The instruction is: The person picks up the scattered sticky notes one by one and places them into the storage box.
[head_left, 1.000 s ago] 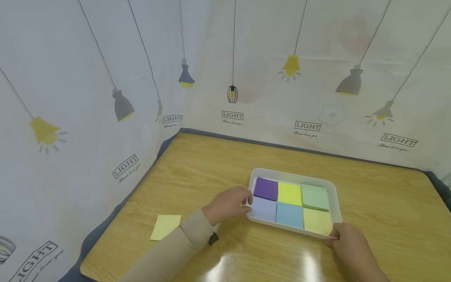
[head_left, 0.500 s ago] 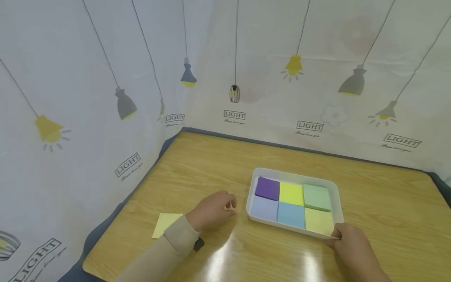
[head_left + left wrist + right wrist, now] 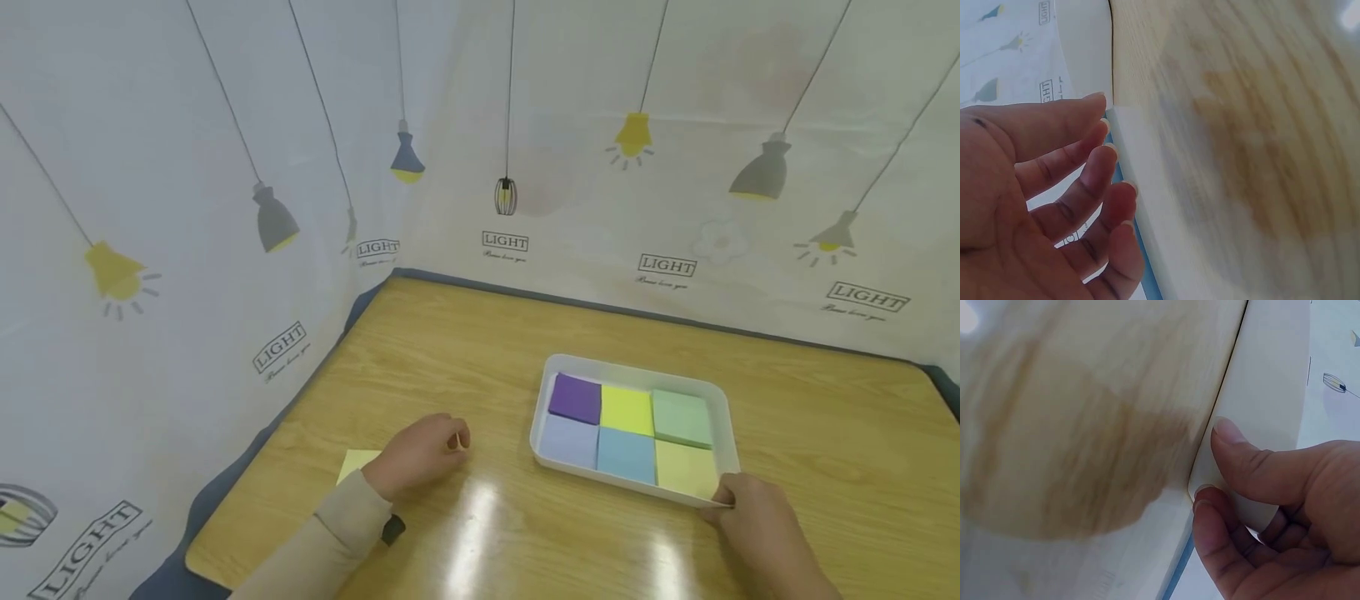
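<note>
A white tray (image 3: 637, 369) sits on the table, filled by two rows of sticky note pads. Purple (image 3: 575, 397), bright yellow (image 3: 627, 410) and light green (image 3: 681, 417) form the far row. The near row has lavender (image 3: 569, 442), blue (image 3: 626, 455) and pale yellow (image 3: 686, 469). My right hand (image 3: 763, 518) pinches the tray's near right corner; thumb and fingertips show on its wall (image 3: 1266, 394) in the right wrist view. Left of the tray, apart from it, my left hand (image 3: 420, 452) has loosely bent fingers (image 3: 1097, 169) and holds nothing.
A pale yellow sticky note (image 3: 357, 460) lies at the left on the wooden table (image 3: 450, 333), partly hidden behind the left forearm. A white curtain (image 3: 585, 200) printed with lamps borders the table's left and far edges.
My left hand has left the tray's left edge and moved left and slightly down, now covering part of the loose sticky note. My right hand keeps its grip on the corner.
</note>
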`<state>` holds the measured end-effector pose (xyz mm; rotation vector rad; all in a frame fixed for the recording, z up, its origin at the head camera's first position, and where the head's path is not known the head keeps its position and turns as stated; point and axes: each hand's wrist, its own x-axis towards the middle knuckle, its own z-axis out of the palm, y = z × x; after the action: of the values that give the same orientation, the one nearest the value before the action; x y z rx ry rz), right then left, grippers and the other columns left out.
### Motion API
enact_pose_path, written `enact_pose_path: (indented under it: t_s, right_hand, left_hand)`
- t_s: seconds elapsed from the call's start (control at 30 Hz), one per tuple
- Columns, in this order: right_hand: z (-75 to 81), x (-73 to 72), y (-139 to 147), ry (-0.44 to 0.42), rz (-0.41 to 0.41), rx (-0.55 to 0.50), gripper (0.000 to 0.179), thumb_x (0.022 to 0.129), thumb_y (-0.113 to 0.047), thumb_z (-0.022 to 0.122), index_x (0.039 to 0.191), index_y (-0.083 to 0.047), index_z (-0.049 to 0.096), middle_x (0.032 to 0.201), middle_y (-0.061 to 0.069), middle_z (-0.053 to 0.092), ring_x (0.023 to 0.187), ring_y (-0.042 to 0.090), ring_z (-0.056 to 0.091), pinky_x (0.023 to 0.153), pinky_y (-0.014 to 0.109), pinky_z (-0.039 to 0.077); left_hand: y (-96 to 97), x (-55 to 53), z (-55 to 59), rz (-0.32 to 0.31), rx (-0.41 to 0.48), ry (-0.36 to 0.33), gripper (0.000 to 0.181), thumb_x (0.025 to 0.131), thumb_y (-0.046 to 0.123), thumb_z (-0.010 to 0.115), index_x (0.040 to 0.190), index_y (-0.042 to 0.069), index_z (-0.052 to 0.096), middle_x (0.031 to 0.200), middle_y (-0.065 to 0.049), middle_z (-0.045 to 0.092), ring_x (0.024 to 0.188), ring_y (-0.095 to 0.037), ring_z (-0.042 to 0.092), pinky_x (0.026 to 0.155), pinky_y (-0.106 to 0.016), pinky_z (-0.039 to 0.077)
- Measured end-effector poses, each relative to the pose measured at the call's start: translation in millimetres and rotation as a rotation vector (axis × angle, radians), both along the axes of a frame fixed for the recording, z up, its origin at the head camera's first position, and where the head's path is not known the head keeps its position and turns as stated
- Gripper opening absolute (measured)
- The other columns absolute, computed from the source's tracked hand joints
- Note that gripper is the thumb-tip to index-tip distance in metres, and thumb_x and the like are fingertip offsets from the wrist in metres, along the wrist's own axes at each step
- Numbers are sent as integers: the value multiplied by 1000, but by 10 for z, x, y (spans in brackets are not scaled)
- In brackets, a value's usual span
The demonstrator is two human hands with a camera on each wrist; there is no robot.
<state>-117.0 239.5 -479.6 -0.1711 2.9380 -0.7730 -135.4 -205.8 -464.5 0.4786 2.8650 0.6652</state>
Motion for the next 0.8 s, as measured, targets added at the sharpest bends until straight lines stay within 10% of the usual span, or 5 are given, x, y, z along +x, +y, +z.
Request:
enact_pose_path:
  t_s: [0.8]
  right_hand:
    - [22,2,-7,-22,-14,1,25,80,-9,79,68,-9,58,68,1,58,65,18,46,57,29,37]
  left_hand:
    - [-793,77,2,150,-98,-88,29,75,21,89,94,14,69,95,1,67,89,-16,61,85,-40,54]
